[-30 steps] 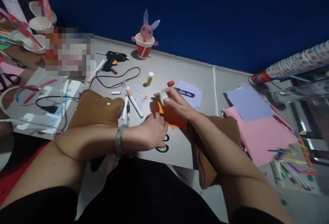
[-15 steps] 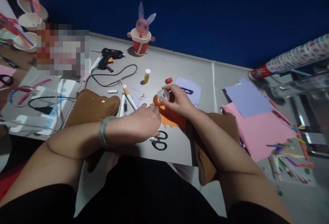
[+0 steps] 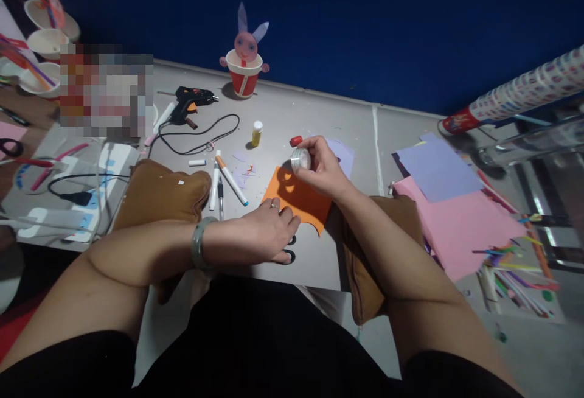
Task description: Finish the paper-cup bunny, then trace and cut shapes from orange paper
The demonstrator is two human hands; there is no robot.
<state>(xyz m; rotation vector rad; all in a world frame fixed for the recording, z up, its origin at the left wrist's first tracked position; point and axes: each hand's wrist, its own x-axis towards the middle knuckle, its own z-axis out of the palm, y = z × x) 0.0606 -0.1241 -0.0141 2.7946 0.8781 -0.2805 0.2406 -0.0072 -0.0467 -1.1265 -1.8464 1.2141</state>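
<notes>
My right hand (image 3: 322, 170) holds a small roll of clear tape (image 3: 300, 159) just above the far edge of an orange paper sheet (image 3: 296, 199) lying on the grey table (image 3: 319, 124). My left hand (image 3: 264, 237) rests flat with fingers spread on the near corner of the orange sheet, partly covering black-handled scissors (image 3: 288, 255). A jade bracelet sits on my left wrist. Both forearms rest on brown cushions (image 3: 157, 191).
Markers and a pen (image 3: 223, 182) lie left of the orange sheet. A black glue gun (image 3: 189, 103) with its cord, a yellow glue bottle (image 3: 257, 133), a red cap (image 3: 295, 140) and a paper-cup bunny (image 3: 244, 66) stand further back. Pink and lilac sheets (image 3: 451, 215) are at right.
My right hand moved the tape roll away to the sheet's far edge. My left hand drew back and flattened on the near corner. The orange sheet now lies flatter.
</notes>
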